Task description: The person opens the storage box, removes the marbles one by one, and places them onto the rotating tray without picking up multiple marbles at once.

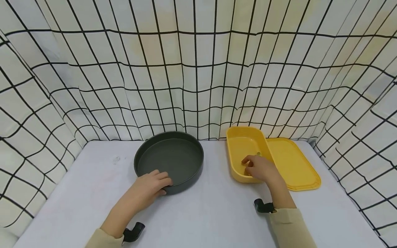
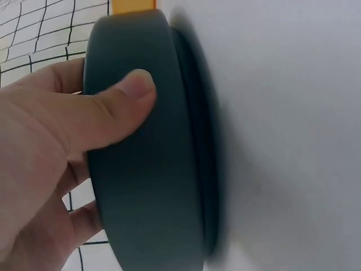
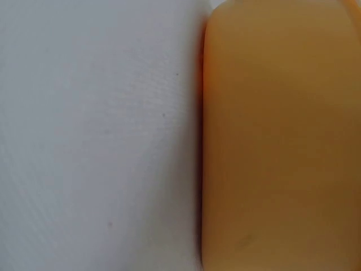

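Observation:
My left hand (image 1: pixel 152 186) grips the near-left rim of a dark grey round pan (image 1: pixel 173 156) on the table. In the left wrist view the thumb presses the pan's outer wall (image 2: pixel 152 186), with the fingers over the rim. My right hand (image 1: pixel 260 167) reaches over the near end of a deep yellow rectangular box (image 1: pixel 231 155), fingers bent down inside it. I cannot tell whether they hold anything. A small greenish thing (image 1: pixel 258 153) shows just behind this hand in the box. Only the box's outer wall (image 3: pixel 282 141) fills the right wrist view; the hand is out of it.
A flat yellow lid (image 1: pixel 294 168) lies right of the box, against its side. Both stand on a white-covered table (image 1: pixel 211 213). White walls with a black grid (image 1: pixel 195 79) rise behind and at both sides. Black wrist mounts (image 1: pixel 263 206) sit on both forearms.

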The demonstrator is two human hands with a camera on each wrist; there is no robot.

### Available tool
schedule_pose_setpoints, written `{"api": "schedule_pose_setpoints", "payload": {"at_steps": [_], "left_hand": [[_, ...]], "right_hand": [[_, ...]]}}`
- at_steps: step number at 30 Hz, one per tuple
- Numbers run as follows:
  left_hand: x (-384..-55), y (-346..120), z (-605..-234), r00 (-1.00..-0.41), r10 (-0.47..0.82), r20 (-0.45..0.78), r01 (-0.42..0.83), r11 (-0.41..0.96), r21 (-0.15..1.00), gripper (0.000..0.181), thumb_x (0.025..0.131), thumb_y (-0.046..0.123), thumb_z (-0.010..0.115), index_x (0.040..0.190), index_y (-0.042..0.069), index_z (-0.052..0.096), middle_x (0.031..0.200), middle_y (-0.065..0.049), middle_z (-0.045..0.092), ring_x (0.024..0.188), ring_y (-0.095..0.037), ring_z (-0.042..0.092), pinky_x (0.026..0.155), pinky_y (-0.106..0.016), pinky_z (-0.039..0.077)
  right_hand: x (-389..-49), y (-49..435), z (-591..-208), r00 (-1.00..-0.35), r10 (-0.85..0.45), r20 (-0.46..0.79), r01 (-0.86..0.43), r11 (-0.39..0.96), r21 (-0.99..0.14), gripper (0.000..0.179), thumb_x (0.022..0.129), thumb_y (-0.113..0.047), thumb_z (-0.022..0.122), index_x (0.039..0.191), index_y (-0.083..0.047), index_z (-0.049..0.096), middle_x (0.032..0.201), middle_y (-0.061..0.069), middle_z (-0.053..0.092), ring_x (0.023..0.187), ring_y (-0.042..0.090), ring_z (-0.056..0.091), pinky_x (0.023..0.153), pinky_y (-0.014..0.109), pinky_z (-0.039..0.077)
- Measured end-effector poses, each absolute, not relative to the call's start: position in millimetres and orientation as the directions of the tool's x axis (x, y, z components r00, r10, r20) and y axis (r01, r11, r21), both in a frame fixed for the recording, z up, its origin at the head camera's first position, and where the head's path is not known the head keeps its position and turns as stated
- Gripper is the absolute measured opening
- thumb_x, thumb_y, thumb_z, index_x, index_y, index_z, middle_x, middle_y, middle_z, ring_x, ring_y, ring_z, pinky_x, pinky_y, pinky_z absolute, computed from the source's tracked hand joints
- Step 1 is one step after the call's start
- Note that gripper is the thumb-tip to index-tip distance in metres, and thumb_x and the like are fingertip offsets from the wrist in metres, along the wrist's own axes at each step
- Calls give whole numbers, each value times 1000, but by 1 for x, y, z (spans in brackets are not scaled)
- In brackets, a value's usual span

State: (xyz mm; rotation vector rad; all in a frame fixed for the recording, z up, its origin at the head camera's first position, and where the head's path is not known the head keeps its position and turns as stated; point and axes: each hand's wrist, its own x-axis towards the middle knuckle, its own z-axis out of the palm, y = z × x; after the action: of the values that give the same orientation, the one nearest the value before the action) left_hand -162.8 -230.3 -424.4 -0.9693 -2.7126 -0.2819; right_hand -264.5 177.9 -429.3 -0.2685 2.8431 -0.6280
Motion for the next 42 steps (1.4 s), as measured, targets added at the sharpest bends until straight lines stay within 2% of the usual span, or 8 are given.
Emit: {"api": "schedule_pose_setpoints", "payload": {"at_steps": [4, 9, 15, 20, 27, 34, 38, 42], "left_hand": [[-165, -232, -428, -748, 575, 332, 638, 761, 119, 36, 73, 14, 87, 103, 27, 72, 94, 16, 60, 82, -9, 51, 65, -26, 46], [-167, -236, -429, -767, 515, 382, 585, 806, 90, 39, 69, 11, 90, 101, 27, 74, 88, 15, 59, 78, -9, 49, 62, -24, 42], [-168, -243, -427, -768, 526, 365, 602, 787, 133, 36, 73, 12, 88, 103, 26, 74, 92, 13, 63, 81, -11, 54, 65, -27, 48], [-169, -259, -421, -772, 508, 382, 596, 787, 159, 36, 71, 11, 89, 101, 24, 74, 94, 10, 67, 86, -14, 59, 72, -33, 51], [-172, -267, -418, -783, 501, 367, 589, 788, 180, 29, 73, 11, 88, 93, 25, 73, 90, 14, 64, 83, -10, 60, 71, -31, 51], [-173, -264, -416, -791, 497, 358, 582, 792, 187, 28, 73, 10, 88, 92, 25, 73, 90, 14, 64, 82, -9, 59, 69, -30, 50], [-175, -266, -414, -792, 500, 350, 585, 786, 199, 27, 74, 11, 87, 92, 25, 73, 91, 14, 65, 84, -10, 59, 71, -30, 51], [-176, -272, -413, -776, 504, 380, 599, 778, 190, 28, 72, 9, 88, 90, 23, 73, 90, 14, 65, 83, -10, 59, 72, -31, 51]], "right_hand": [[-264, 178, -430, -962, -221, -163, -129, 888, -440, 28, 89, -16, 64, 117, -15, 68, 102, 7, 64, 89, 23, 55, 82, 41, 50], [-266, 180, -430, -954, -261, -151, -162, 866, -472, 28, 89, -14, 64, 117, -15, 68, 99, 6, 64, 86, 22, 56, 79, 39, 50], [-266, 187, -429, -930, -322, -175, -199, 844, -497, 33, 88, -16, 72, 120, -15, 66, 96, 2, 64, 83, 19, 56, 76, 34, 50], [-266, 187, -429, -935, -329, -135, -222, 836, -501, 32, 88, -14, 69, 120, -12, 66, 97, 4, 64, 84, 20, 57, 76, 35, 50], [-268, 181, -434, -980, -197, -28, -167, 892, -421, 24, 91, -19, 64, 114, -13, 69, 97, 6, 65, 83, 22, 57, 78, 39, 51], [-266, 177, -432, -991, -107, 74, -129, 891, -435, 24, 94, -28, 61, 111, -13, 68, 94, 5, 67, 79, 22, 57, 74, 39, 50], [-265, 181, -430, -991, -121, 61, -135, 877, -461, 20, 93, -23, 64, 110, -13, 69, 97, 5, 67, 84, 23, 58, 78, 41, 50], [-265, 185, -428, -986, -162, 47, -162, 835, -526, 25, 90, -7, 64, 113, -13, 70, 105, 7, 67, 96, 26, 58, 87, 45, 50]]}}
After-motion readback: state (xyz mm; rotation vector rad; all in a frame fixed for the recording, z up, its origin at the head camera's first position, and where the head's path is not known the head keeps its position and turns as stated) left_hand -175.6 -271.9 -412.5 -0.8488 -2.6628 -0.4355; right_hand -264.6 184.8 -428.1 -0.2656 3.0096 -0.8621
